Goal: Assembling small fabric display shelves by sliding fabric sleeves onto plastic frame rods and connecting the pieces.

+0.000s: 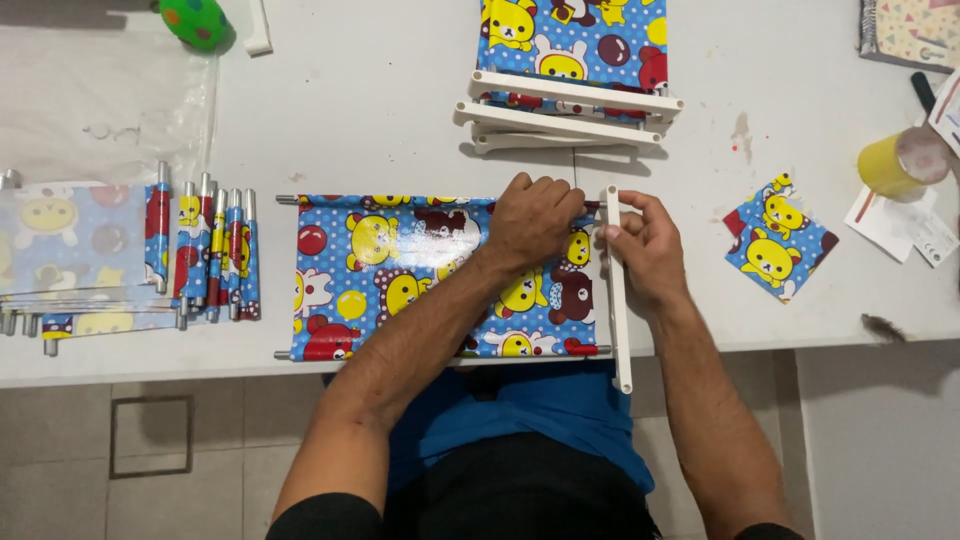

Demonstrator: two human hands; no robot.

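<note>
Head view. White counter [380,100], smooth, with faint stains. Centre: a rectangular fabric panel [400,275], glossy, blue with white dots and cartoon bears in yellow, brown and white, lying flat near the counter's front edge. Thin metal rods run through its top and bottom hems; the rod tips show at the left corners.

Left hand [532,218]: fingers curled closed, knuckles up, pressing on the panel's upper right corner and gripping the top rod end there. Right hand [640,245]: closed around a long white plastic bar [617,300], thumb and fingers pinching its upper part. The bar stands upright along the panel's right edge, touching it, and its lower end overhangs the counter's front edge.

Left of the panel: a row of rolled pieces of the same fabric on metal rods [210,250], side by side, and a flat stack of panels under clear film [70,250]. Far edge: an assembled piece [570,90], same fabric between several white bars. Right: a small folded square of the fabric [778,248], near it a yellow roll of tape [895,165] and paper slips [900,225]. Top left: a green spotted ball [195,20].
</note>
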